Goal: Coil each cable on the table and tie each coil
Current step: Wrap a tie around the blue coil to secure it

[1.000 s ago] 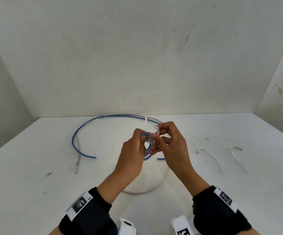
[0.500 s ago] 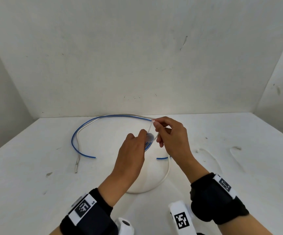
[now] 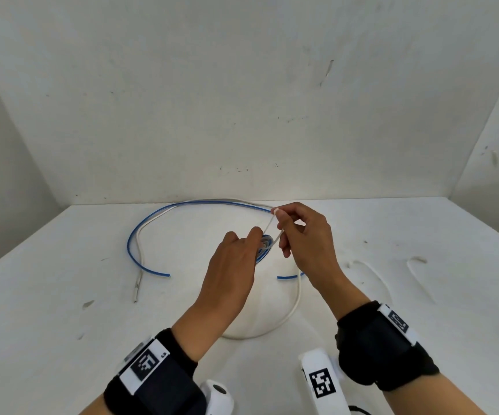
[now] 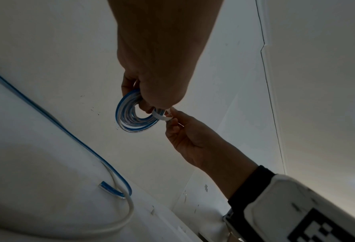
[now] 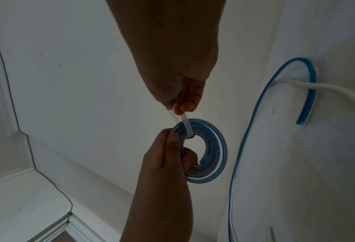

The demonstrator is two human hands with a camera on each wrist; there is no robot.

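Note:
My left hand (image 3: pixel 236 259) grips a small coil of blue and clear cable (image 3: pixel 264 247) above the table; the coil (image 5: pixel 205 153) shows plainly in the right wrist view, and the same coil (image 4: pixel 131 116) in the left wrist view. A white tie strip (image 5: pixel 185 124) loops through the coil. My right hand (image 3: pixel 302 235) pinches both ends of the tie (image 3: pixel 275 226) between thumb and forefinger, just up and right of the coil. A long blue cable (image 3: pixel 140 232) and a white cable (image 3: pixel 294 304) lie loose on the table.
The white table (image 3: pixel 62 324) is boxed in by a white back wall (image 3: pixel 242 100) and side walls. The loose cables arc from the table's left to its middle, under my hands. Wrist cameras (image 3: pixel 323 381) sit at the bottom edge.
My right hand has pulled the tie's ends up and to the right, away from the coil. The left hand turned and now hides most of the coil in the head view.

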